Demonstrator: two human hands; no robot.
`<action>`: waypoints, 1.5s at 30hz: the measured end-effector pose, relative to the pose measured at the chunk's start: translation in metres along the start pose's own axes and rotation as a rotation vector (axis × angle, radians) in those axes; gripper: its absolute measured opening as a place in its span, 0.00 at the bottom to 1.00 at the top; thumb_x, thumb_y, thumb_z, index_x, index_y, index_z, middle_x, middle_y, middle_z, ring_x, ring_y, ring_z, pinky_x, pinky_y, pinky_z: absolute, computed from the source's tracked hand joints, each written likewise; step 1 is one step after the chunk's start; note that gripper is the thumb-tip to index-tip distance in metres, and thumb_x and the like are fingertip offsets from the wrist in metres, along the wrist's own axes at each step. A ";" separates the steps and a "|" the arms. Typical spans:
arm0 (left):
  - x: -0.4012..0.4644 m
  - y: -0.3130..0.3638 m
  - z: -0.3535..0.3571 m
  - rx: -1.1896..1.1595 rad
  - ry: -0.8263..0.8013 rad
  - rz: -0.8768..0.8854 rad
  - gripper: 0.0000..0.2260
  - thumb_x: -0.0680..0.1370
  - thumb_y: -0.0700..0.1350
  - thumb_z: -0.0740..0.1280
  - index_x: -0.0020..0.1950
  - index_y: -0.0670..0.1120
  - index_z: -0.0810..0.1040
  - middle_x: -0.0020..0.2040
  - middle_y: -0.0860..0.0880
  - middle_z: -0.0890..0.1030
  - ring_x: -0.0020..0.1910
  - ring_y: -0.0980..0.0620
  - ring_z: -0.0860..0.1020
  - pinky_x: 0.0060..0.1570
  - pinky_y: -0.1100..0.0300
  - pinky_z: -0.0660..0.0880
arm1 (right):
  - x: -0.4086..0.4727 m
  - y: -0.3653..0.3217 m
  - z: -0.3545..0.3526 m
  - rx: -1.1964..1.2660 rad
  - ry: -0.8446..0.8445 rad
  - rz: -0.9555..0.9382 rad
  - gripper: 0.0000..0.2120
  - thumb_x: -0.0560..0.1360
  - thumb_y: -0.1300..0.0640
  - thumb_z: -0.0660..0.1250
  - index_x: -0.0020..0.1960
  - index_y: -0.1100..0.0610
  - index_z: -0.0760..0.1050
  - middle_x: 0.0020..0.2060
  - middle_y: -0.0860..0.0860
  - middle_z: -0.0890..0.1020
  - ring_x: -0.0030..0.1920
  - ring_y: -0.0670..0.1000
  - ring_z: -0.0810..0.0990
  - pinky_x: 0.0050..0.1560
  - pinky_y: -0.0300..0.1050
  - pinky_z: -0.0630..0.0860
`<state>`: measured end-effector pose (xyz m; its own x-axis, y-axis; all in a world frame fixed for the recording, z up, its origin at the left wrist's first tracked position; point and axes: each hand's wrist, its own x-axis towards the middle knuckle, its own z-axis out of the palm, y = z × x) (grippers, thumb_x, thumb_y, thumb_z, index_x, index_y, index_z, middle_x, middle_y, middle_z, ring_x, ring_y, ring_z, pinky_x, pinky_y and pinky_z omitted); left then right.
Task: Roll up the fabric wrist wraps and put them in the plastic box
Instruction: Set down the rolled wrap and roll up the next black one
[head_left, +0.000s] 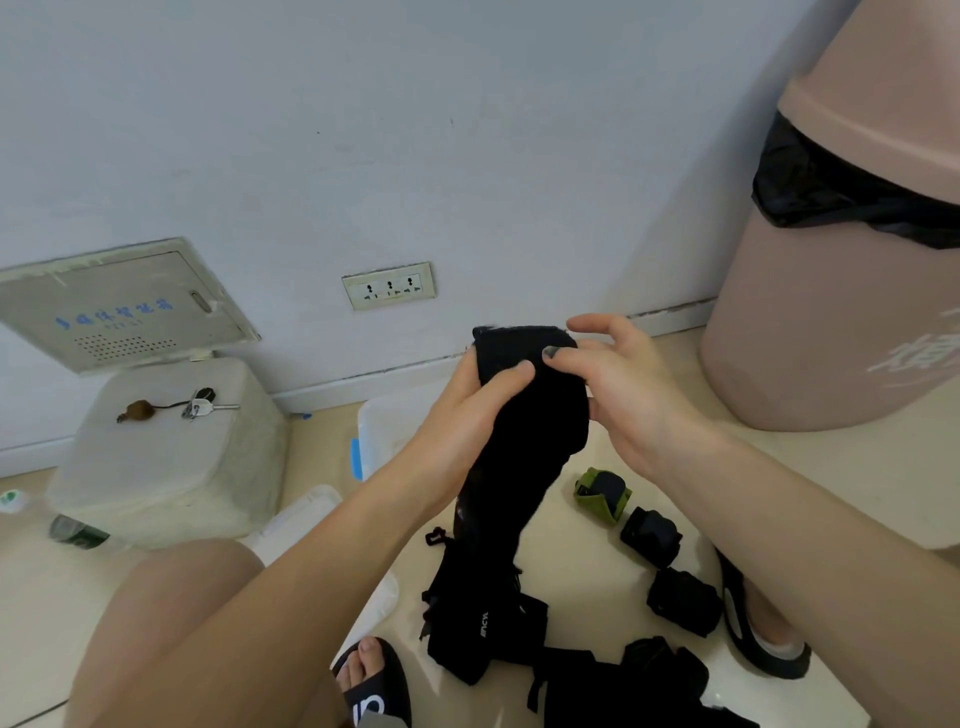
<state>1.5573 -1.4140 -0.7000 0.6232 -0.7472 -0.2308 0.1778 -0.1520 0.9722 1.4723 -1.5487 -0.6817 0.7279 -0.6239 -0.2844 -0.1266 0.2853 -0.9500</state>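
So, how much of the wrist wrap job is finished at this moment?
Done: three rolled wraps, one green-edged and two black, lie on the floor. In hand: both hands grip a long black fabric wrap. Left: loose black wraps; nothing visibly in the translucent plastic box.

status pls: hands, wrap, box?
Both hands, left hand and right hand, pinch the top of a black wrap, tail hanging unrolled. Three rolled wraps on the floor, not boxed. Plastic box behind the hands, partly hidden.
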 end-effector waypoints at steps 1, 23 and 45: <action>0.001 -0.002 -0.001 0.032 -0.002 0.006 0.18 0.80 0.50 0.68 0.70 0.56 0.74 0.61 0.52 0.84 0.61 0.51 0.82 0.61 0.51 0.78 | 0.000 0.001 0.001 0.007 0.010 0.001 0.17 0.78 0.63 0.71 0.64 0.53 0.73 0.53 0.54 0.85 0.51 0.54 0.86 0.50 0.50 0.83; -0.006 -0.002 0.007 -0.263 -0.057 -0.089 0.17 0.83 0.40 0.64 0.71 0.51 0.74 0.62 0.43 0.84 0.61 0.44 0.83 0.59 0.50 0.81 | -0.007 0.006 0.005 0.037 -0.042 0.016 0.23 0.81 0.67 0.64 0.74 0.52 0.69 0.57 0.53 0.84 0.58 0.54 0.84 0.63 0.55 0.80; -0.009 0.004 0.001 -0.293 -0.057 -0.220 0.15 0.83 0.48 0.63 0.67 0.46 0.80 0.59 0.44 0.86 0.58 0.44 0.84 0.63 0.46 0.79 | -0.004 0.006 0.005 0.040 -0.055 0.052 0.24 0.77 0.69 0.69 0.71 0.56 0.71 0.55 0.53 0.86 0.54 0.53 0.86 0.59 0.52 0.83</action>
<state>1.5511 -1.4087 -0.6943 0.5035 -0.7534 -0.4230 0.5188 -0.1278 0.8453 1.4715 -1.5409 -0.6854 0.7571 -0.5669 -0.3246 -0.1387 0.3460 -0.9279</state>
